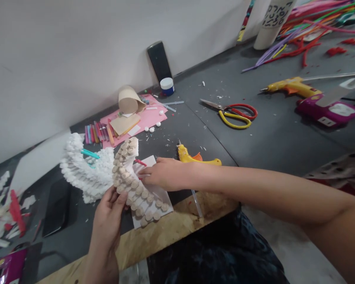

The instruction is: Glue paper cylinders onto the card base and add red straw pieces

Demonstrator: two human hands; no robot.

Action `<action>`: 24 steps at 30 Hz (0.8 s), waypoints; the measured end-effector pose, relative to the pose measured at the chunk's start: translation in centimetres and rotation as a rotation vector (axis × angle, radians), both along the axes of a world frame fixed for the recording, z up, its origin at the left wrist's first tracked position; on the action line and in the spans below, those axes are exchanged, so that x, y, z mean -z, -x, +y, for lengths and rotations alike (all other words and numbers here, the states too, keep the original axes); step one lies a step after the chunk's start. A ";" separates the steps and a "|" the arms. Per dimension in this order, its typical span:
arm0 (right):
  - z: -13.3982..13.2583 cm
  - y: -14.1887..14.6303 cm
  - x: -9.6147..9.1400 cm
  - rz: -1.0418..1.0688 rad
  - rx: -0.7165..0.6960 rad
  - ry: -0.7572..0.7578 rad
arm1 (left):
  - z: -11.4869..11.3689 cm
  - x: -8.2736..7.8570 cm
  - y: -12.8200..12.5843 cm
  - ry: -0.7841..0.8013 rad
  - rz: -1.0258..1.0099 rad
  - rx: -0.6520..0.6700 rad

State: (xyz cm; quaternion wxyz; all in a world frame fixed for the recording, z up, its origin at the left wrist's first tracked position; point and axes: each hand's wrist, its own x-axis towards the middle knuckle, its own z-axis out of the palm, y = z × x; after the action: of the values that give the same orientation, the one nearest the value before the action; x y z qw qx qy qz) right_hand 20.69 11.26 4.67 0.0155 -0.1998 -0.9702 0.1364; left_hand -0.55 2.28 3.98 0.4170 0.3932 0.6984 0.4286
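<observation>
Disc-studded craft card (136, 189), left fingers (115, 201) gripping it, right fingers (149, 170) flat on it, grey worktop (189, 118), white wall (62, 59)

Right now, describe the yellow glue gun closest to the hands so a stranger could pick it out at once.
On the dark grey work surface, find the red-and-yellow-handled scissors. Just below them, past the right hand, lies a yellow glue gun with an orange trigger. Unlike the second yellow glue gun, farther right, it sits right behind the forearm.
</observation>
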 end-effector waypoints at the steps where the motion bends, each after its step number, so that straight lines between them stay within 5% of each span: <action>1: 0.1 0.2 0.2 -0.012 -0.010 0.011 | 0.0 0.0 0.0 0.000 0.001 -0.003; 7: 0.4 0.6 1.1 0.034 -0.047 0.087 | 0.0 -0.5 -0.5 0.034 -0.017 -0.036; 24: -1.0 -1.5 -1.5 0.131 0.039 0.139 | -0.2 -0.6 -0.4 0.000 0.006 -0.017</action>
State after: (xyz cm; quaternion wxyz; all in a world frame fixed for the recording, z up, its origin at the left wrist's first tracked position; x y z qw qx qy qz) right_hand 22.15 10.31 6.20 0.0678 -0.2098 -0.9511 0.2161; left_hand -0.12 2.10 4.58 0.4113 0.3888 0.7028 0.4310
